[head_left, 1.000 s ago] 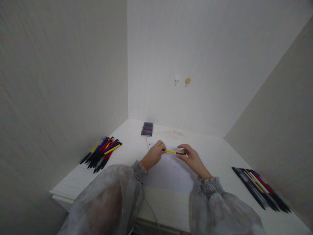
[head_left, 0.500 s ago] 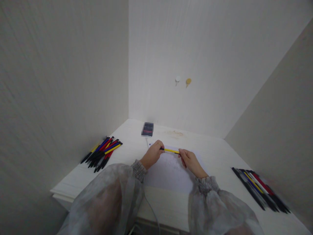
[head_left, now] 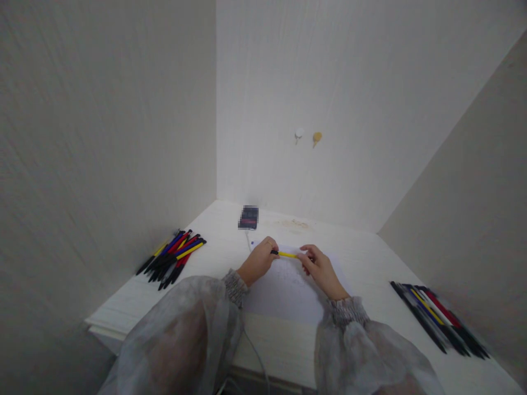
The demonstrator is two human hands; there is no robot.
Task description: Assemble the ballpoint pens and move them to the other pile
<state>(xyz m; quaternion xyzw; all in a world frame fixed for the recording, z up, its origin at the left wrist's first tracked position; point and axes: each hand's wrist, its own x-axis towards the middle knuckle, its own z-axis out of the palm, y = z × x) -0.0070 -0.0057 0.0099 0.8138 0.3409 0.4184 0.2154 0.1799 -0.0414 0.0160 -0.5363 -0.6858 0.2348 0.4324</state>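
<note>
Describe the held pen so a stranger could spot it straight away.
On the white table lies a sheet of paper. Over it, the left hand and right hand hold a pen, yellow with a dark end. The left pile and right row contain yellow pens too, but only this one is held.

White worktop (head_left: 366, 263) boxed in by a pale back wall (head_left: 263, 99) plus a greyer left wall (head_left: 107, 137) and right wall (head_left: 469, 208). Two little hooks on the back one: a white hook (head_left: 299, 133) and, just right of it, a yellow hook (head_left: 317, 136). At the rear there's a dark flat gadget (head_left: 248, 218), pixelated so can't tell what, with a white cable (head_left: 248, 239) at its near end. Brownish smudge (head_left: 298, 224) to its right. Thin cord (head_left: 258, 355) by the front edge too, no clue if it's the same one.
</note>
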